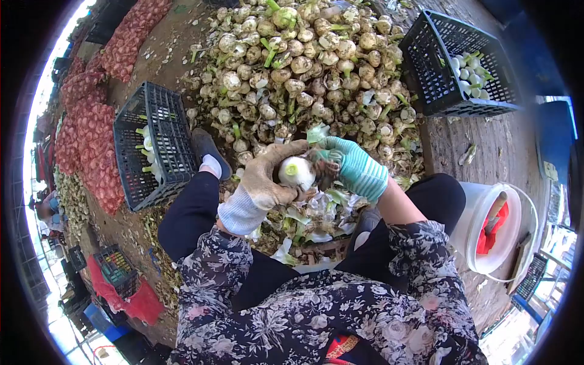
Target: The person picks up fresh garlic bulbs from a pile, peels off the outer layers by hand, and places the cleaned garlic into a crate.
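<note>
Left hand point(261, 179) cups white bulb point(298, 175); right hand point(351, 163) alongside, grip unclear. Bulb heap point(304, 67) ahead; littered floor point(167, 52) around; red sacks point(94, 146) leftward.

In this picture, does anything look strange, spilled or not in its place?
The gloves look odd: the left hand wears a brown glove, the right hand a striped green glove, so they do not match. Loose peelings below the hands are probably ordinary waste.

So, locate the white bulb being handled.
In the head view, the white bulb is at centre, held in the gloved left hand, beside the gloved right hand.
</note>
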The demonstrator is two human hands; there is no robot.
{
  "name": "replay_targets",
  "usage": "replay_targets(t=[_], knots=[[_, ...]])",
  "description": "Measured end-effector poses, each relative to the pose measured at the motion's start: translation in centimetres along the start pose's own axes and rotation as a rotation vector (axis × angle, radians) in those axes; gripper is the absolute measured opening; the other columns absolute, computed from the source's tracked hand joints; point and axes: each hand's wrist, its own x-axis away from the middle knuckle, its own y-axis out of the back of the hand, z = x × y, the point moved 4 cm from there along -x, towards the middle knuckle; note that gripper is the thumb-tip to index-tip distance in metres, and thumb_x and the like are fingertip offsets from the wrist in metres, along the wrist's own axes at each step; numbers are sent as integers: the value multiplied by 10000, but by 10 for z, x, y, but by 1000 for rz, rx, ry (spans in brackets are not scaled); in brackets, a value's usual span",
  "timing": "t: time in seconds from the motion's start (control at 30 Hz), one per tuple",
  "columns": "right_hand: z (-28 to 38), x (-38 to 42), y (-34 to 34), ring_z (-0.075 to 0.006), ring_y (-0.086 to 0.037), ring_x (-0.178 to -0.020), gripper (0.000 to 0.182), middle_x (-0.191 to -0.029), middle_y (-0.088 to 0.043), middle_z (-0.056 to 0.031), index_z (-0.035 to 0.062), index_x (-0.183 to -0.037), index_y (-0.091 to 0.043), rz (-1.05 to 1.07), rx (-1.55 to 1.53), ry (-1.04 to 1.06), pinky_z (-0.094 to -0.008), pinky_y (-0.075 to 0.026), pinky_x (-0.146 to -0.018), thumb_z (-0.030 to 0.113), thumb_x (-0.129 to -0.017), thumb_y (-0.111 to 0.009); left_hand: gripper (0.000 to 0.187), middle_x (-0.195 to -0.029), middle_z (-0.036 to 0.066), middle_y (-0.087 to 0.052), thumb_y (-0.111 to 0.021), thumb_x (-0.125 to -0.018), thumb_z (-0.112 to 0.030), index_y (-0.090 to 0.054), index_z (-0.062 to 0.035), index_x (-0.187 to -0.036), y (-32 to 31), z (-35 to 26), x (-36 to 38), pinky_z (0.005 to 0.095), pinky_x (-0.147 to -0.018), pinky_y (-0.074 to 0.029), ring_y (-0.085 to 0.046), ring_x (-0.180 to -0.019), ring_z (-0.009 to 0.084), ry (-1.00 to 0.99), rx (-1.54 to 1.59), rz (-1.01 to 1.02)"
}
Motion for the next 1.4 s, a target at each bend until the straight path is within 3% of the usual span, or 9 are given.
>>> replay_targets(t=[0.27,0.5,0.67,0.8,0.9,0.93,1.13,1.23,1.4], knots=[[-9,2,9,-113,-589,-671,265,-797,-616,-52,-16,-1003,-578,18,-179,53,-254,-512,-612,172,-828,-643,814,-1129,146,-546,-753,-603,-33,-339,87,-1293,9,17,2,275,-738,-512,-585,-949,205,107,336,54],[20,22,-11,-92,-521,-624,127,-709,-595,-61,-24,-890,-603,-286,691,449,-258,-456,-575,62,-796,-597,819,-1175,147,-505,-719,-590,-32,-330,75,-1304,6,18,-3,312,-866,-476,-545,-1036,224,8,42,-58],[12,15,-5,-114,-517,-604,109,-680,-555,-80,-23,-887,-561,-283,561,393,-276,-449,-559,36,-795,-564,826,-1167,161,-496,-720,-666,-107,-269,61,-1338,4,18,-5,309,-875,-473,-547,-1031,231,37,373,75],[1,16,-21,-261,-581,-643,92,-736,-565,-165,1,-839,-570,-270,558,438,-355,-489,-617,-6,-753,-538,645,-957,114,-555,-510,-804,-357,-359,45,-1285,-1,23,-8,273,-763,-477,-569,-850,172,67,273,-156],[1,10,-17,-225,-579,-640,83,-745,-572,-131,6,-837,-569,-356,522,443,-317,-492,-600,-17,-768,-529,674,-800,80,-600,-353,-907,-546,-427,33,-1245,-9,21,-8,246,-679,-481,-586,-713,129,89,195,-335],[-6,2,-10,-103,-541,-604,89,-719,-572,-61,-31,-929,-543,-282,102,258,-255,-470,-501,-28,-861,-486,708,-834,87,-605,-271,-904,-588,-502,28,-1165,-14,9,-5,239,-671,-483,-591,-732,137,136,171,-364],[7,19,-28,-52,-504,-685,173,-797,-556,-4,0,-921,-539,-70,-311,165,-208,-448,-618,65,-799,-643,707,-1067,125,-563,-302,-900,-582,-458,28,-1222,-15,9,-7,259,-738,-494,-594,-803,157,47,216,-388],[3,14,-28,-64,-517,-683,166,-787,-567,-17,9,-878,-542,-216,193,278,-226,-453,-610,51,-773,-664,596,-1152,125,-523,-363,-924,-489,-446,12,-1235,-11,19,-11,298,-803,-483,-581,-888,195,53,288,-410],[-8,-2,-7,-98,-537,-645,174,-707,-583,-44,10,-861,-528,-382,119,342,-232,-467,-597,44,-763,-668,290,-1024,125,-580,-483,-913,-213,-533,-11,-1116,-7,37,-11,357,-825,-485,-590,-854,248,283,854,-536]])
